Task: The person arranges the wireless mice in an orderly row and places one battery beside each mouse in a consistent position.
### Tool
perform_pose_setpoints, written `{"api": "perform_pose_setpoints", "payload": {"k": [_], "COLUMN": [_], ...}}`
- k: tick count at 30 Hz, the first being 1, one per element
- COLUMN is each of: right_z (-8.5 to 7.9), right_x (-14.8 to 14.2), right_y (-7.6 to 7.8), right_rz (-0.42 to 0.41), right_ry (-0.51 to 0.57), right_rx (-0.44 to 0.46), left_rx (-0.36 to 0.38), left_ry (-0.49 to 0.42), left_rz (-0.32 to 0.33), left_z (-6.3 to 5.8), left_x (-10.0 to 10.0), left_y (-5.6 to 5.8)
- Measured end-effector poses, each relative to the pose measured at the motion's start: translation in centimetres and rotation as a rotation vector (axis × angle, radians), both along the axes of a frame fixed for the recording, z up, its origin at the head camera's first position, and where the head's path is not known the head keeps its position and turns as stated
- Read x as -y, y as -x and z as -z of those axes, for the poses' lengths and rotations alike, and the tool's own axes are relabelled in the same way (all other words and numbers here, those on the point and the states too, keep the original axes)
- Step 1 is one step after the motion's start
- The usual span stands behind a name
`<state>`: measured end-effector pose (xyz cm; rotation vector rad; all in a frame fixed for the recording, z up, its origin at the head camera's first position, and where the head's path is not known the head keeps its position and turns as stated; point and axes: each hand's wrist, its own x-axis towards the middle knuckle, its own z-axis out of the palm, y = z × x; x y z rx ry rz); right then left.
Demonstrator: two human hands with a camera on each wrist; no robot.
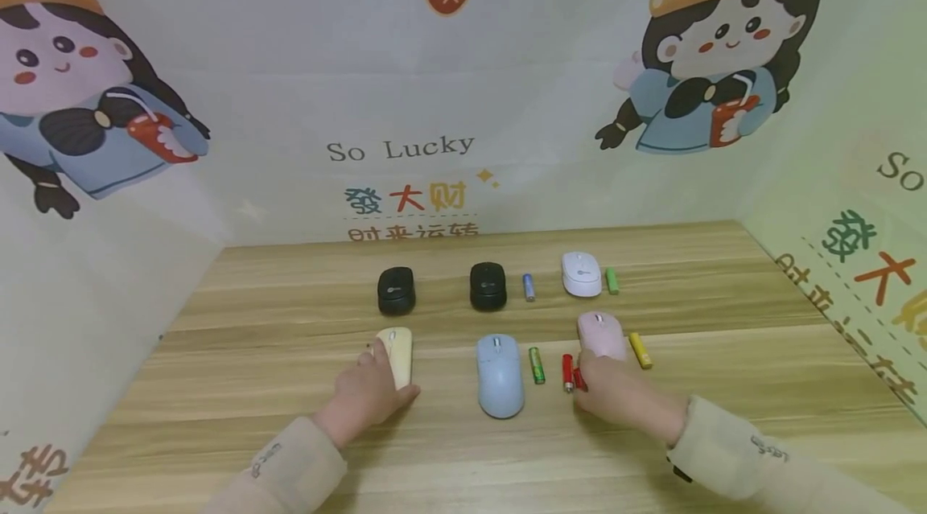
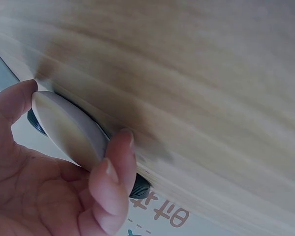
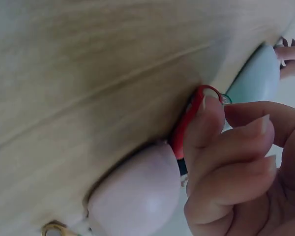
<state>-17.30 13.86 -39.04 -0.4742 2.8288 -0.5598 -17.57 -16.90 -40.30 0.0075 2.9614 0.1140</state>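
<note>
My left hand (image 1: 368,387) grips a cream computer mouse (image 1: 401,357) at the left of the front row. In the left wrist view, the thumb is at one end of that mouse and curled fingers (image 2: 122,160) lie along its side. My right hand (image 1: 615,389) pinches a red battery (image 1: 579,380) between thumb and fingertips, low over the wood and largely hidden by the fingers. Just left of it lies another red battery (image 1: 568,373). A pink mouse (image 1: 601,333) sits right behind the right hand, which overlaps its near end in the head view.
Between the hands lie a light blue mouse (image 1: 500,377) and a green battery (image 1: 537,365). A yellow battery (image 1: 640,351) is right of the pink mouse. Behind stand two black mice (image 1: 396,290), a blue battery (image 1: 529,287), a white mouse (image 1: 582,274) and a light green battery (image 1: 612,281).
</note>
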Motion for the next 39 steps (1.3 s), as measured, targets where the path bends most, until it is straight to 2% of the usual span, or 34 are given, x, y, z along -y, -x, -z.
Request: {"api": "perform_pose_setpoints", "payload": {"k": [12,22,26,31,35,39], "right_z": [1.5,1.7,1.7,1.2,0.2,-1.1], "right_x": [0.6,0.7,0.7,0.3,-0.4,-1.9], "right_y": [0.2,0.2,0.1,0.1,0.4,1.1], "right_rz": [0.014,0.019,0.024,0.038,0.050,0.074], "right_ry": [0.035,0.049,0.052,0.061,0.049,-0.007], "right_rx": [-0.039,-0.069,-0.055,-0.030,-0.063,-0.110], "left_rx": [0.006,-0.016,-0.017,-0.023,-0.040,-0.099], "left_ry": [0.031,0.009,-0.001,-0.007,0.004,0.045], "left_rz": [0.015,0.005,0.002,0.017,0.022,0.046], "left_z": [-0.3,0.0,0.1,0.2,-0.2,-1.8], "left_x": [0.0,0.1,0.1,0.1,0.1,-1.0], "left_y": [-0.2,-0.1,-0.1,0.2,0.6,1.2]}}
